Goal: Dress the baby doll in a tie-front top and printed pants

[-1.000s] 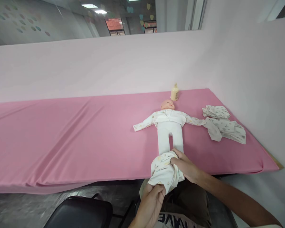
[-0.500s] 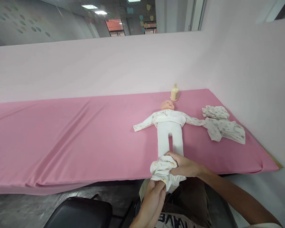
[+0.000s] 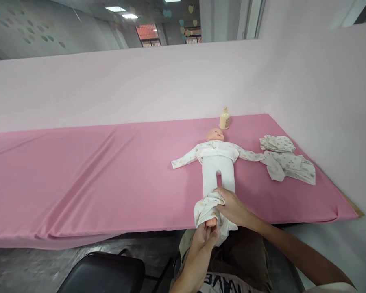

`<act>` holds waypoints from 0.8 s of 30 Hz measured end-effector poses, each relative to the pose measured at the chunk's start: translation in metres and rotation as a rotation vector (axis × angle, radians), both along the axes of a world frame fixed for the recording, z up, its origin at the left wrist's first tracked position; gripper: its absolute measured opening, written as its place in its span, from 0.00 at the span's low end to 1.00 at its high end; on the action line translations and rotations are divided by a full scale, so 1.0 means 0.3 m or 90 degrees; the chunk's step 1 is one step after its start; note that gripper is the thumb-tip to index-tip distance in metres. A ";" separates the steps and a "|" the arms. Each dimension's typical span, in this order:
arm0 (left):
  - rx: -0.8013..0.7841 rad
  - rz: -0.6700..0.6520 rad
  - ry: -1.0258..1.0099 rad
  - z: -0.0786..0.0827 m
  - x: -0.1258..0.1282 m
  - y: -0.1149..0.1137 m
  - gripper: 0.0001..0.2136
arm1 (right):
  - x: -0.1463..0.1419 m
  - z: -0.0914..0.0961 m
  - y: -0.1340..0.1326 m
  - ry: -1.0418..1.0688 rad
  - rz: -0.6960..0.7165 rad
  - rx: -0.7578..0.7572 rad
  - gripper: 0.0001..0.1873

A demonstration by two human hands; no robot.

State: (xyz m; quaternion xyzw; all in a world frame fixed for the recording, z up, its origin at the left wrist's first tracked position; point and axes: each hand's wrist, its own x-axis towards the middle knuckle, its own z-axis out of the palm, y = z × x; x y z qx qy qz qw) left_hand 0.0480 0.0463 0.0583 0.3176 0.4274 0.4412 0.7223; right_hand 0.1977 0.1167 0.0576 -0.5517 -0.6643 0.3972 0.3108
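Note:
A baby doll [image 3: 217, 160] in a patterned white top lies on its back on the pink table cover [image 3: 94, 175], head away from me, arms spread. Its white legs reach the near edge. Bunched patterned trousers [image 3: 208, 204] sit over its lower legs. My right hand [image 3: 232, 206] grips the top of the bunched trousers at the doll's shins. My left hand [image 3: 205, 236], below the table edge, pinches the doll's foot [image 3: 211, 222], which pokes out of a trouser leg.
A small cream bottle [image 3: 224, 118] stands behind the doll's head by the pink back wall. A pile of patterned baby clothes [image 3: 285, 162] lies at the right. A black chair seat [image 3: 103, 272] is at the lower left, under the table edge.
The trousers have slid up the doll's legs with my right hand. My left hand let go of the cloth hem and now holds a bare foot that has come out.

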 end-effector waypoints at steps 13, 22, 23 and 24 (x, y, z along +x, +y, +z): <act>0.294 0.113 0.552 -0.122 -0.003 0.051 0.23 | 0.023 0.051 0.104 0.029 0.002 0.039 0.13; 0.437 0.033 0.739 -0.208 -0.104 0.132 0.17 | 0.076 -0.063 -0.191 -0.051 -0.191 0.133 0.08; 0.445 0.021 0.751 -0.202 -0.115 0.129 0.17 | 0.080 -0.095 -0.242 -0.048 -0.189 0.121 0.09; 0.455 0.013 0.765 -0.189 -0.123 0.123 0.17 | 0.082 -0.130 -0.287 -0.039 -0.190 0.100 0.11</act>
